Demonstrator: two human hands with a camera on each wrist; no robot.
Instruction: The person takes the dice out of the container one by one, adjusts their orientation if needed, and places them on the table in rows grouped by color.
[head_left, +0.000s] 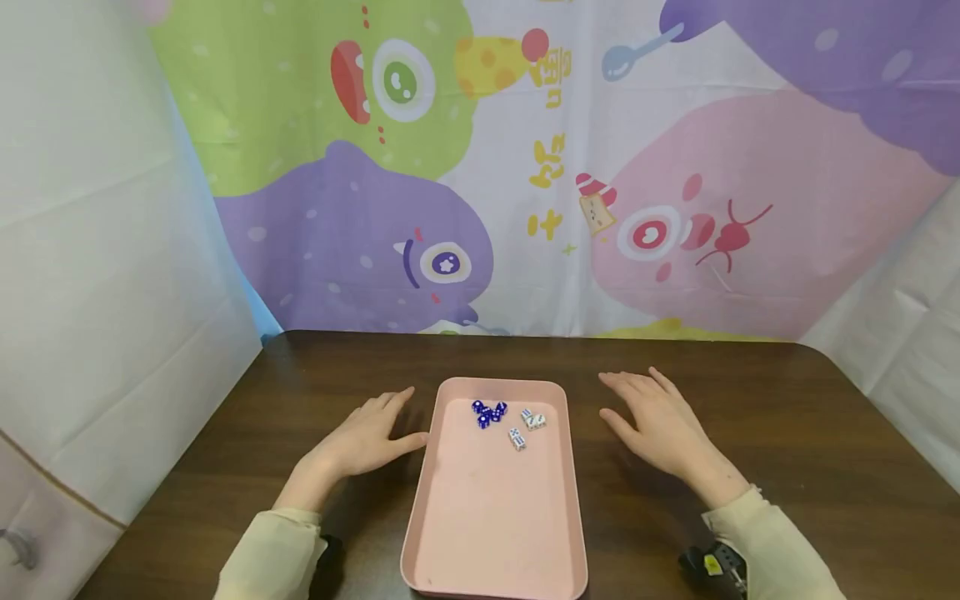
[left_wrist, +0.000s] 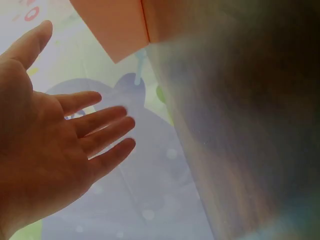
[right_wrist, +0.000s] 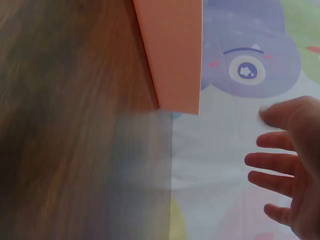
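A pink rectangular tray (head_left: 491, 517) lies on the table in the head view. Near its far end sits a tight cluster of several dark blue dice (head_left: 483, 421). To their right are white dice with blue marks (head_left: 517, 439), in two small groups. My left hand (head_left: 367, 437) is left of the tray, fingers extended and thumb tip right at the tray's left rim. On the other side, my right hand (head_left: 660, 425) hovers apart from the tray with fingers spread. Both wrist views show empty palms, the left hand (left_wrist: 55, 130) and the right hand (right_wrist: 300, 170), beside the tray's outer wall.
The dark brown wooden table (head_left: 750, 400) extends on both sides of the tray. Behind it hangs a curtain (head_left: 562, 292) printed with cartoon monsters, and pale cloth (head_left: 112, 250) hangs along the left. Dark wrist gear (head_left: 723, 567) shows by the right sleeve.
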